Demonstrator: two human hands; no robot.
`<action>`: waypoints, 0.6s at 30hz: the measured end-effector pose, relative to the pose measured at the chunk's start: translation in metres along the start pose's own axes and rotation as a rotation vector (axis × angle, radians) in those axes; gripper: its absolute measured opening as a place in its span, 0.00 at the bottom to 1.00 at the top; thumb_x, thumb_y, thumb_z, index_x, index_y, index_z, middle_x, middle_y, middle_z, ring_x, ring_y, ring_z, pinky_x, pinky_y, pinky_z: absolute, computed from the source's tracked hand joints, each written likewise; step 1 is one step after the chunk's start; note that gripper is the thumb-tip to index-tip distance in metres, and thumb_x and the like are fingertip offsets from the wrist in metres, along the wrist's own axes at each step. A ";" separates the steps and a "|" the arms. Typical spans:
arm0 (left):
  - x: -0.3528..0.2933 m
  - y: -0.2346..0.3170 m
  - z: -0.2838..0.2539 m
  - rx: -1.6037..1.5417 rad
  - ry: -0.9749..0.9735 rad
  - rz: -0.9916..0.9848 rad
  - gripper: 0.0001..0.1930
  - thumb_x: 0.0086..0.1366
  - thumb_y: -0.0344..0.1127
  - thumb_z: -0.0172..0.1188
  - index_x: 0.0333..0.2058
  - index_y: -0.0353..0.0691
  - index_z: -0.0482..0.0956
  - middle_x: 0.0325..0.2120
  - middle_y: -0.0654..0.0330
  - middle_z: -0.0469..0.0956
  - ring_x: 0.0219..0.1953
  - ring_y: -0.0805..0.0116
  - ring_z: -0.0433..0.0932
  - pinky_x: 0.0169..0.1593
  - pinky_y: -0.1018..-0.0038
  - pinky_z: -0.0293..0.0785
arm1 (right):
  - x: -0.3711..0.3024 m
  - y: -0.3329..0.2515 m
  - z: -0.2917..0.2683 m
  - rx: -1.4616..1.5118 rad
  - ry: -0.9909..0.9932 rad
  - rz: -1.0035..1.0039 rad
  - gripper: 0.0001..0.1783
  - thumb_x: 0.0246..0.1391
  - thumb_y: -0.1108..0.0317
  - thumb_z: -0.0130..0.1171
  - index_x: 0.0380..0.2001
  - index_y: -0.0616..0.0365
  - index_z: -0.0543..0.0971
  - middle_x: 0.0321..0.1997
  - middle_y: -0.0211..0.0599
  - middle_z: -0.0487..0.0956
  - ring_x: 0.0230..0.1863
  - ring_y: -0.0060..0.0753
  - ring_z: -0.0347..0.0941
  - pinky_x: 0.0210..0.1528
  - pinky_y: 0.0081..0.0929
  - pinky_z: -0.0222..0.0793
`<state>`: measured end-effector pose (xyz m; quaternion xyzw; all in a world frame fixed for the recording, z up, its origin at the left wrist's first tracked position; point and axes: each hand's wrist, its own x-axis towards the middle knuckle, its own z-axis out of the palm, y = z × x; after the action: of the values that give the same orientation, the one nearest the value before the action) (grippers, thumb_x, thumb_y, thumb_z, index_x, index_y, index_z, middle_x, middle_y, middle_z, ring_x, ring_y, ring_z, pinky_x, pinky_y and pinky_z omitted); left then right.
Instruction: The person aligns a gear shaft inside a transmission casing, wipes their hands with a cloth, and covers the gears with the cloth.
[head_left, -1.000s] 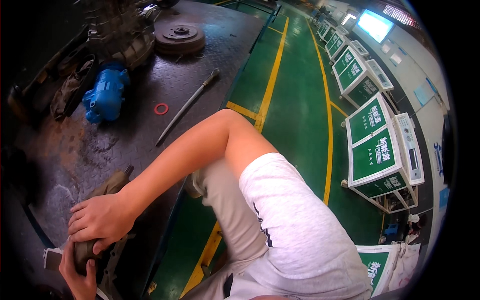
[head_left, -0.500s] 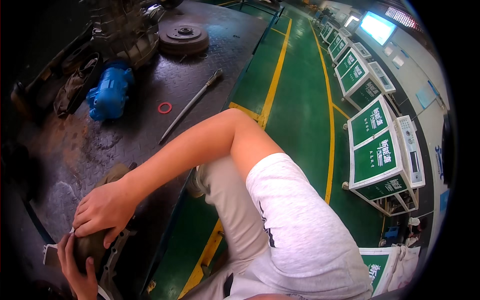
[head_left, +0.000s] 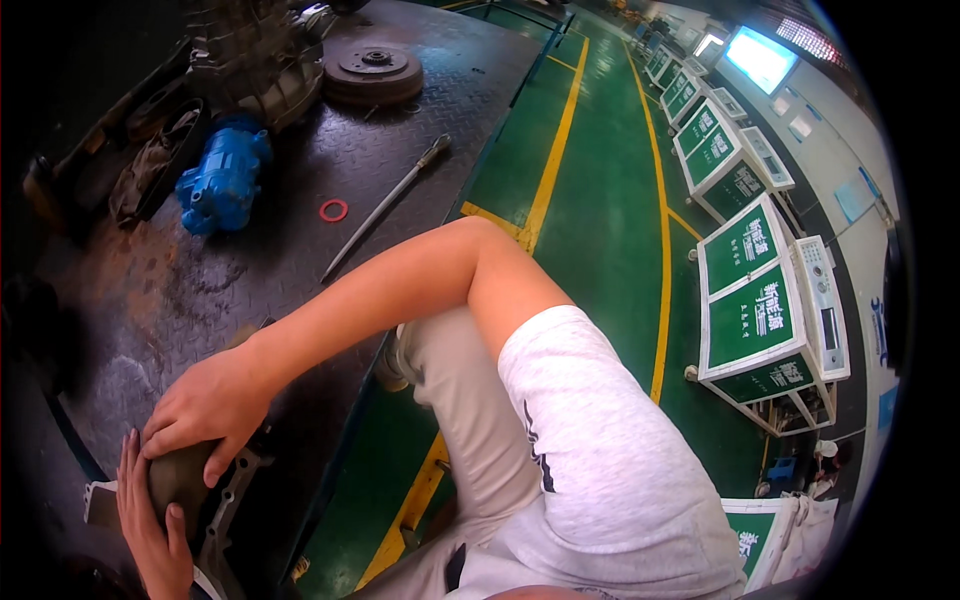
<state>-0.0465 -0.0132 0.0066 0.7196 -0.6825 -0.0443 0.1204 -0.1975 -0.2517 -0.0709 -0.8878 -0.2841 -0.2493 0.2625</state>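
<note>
Just left of the blue housing point(head_left: 225, 180), brown cloth point(head_left: 150, 178) appears to lie inside a dark curved rim. Nearer than that housing, the left hand point(head_left: 150, 530) lays long fingers along an olive-brown piece point(head_left: 180, 478), thumb apart; the right hand point(head_left: 212, 405) drapes over its top, both touching, how tightly I can't tell! A red ring point(head_left: 333, 210) lies right of the housing; far right, green-and-white cabinets point(head_left: 745, 285) hide their contents.
</note>
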 end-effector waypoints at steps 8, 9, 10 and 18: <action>0.005 0.001 0.000 -0.015 -0.037 -0.091 0.29 0.80 0.49 0.43 0.71 0.38 0.70 0.74 0.48 0.66 0.77 0.45 0.62 0.77 0.55 0.56 | 0.001 -0.004 -0.007 0.079 -0.053 0.154 0.42 0.68 0.38 0.58 0.68 0.63 0.72 0.68 0.55 0.76 0.70 0.58 0.71 0.72 0.47 0.67; 0.004 -0.002 0.000 -0.042 -0.042 -0.099 0.29 0.80 0.49 0.44 0.71 0.39 0.70 0.73 0.48 0.67 0.76 0.45 0.63 0.77 0.55 0.57 | 0.002 -0.004 -0.006 0.080 -0.055 0.151 0.42 0.68 0.38 0.58 0.68 0.63 0.72 0.68 0.55 0.76 0.70 0.58 0.71 0.72 0.47 0.67; 0.004 -0.004 0.001 -0.068 -0.046 -0.104 0.29 0.80 0.49 0.44 0.71 0.40 0.70 0.73 0.47 0.68 0.76 0.45 0.63 0.77 0.56 0.57 | 0.003 -0.002 -0.005 0.062 -0.050 0.136 0.42 0.68 0.38 0.58 0.68 0.63 0.72 0.68 0.55 0.76 0.71 0.58 0.70 0.72 0.48 0.66; -0.002 -0.005 -0.001 -0.054 -0.003 -0.007 0.33 0.80 0.53 0.42 0.70 0.31 0.69 0.70 0.41 0.69 0.73 0.39 0.67 0.74 0.53 0.60 | 0.001 0.000 0.003 -0.048 0.036 0.025 0.40 0.70 0.40 0.57 0.68 0.64 0.71 0.69 0.57 0.75 0.72 0.59 0.70 0.72 0.49 0.68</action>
<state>-0.0413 -0.0109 0.0063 0.7183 -0.6787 -0.0643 0.1385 -0.1955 -0.2494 -0.0724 -0.8927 -0.2618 -0.2688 0.2494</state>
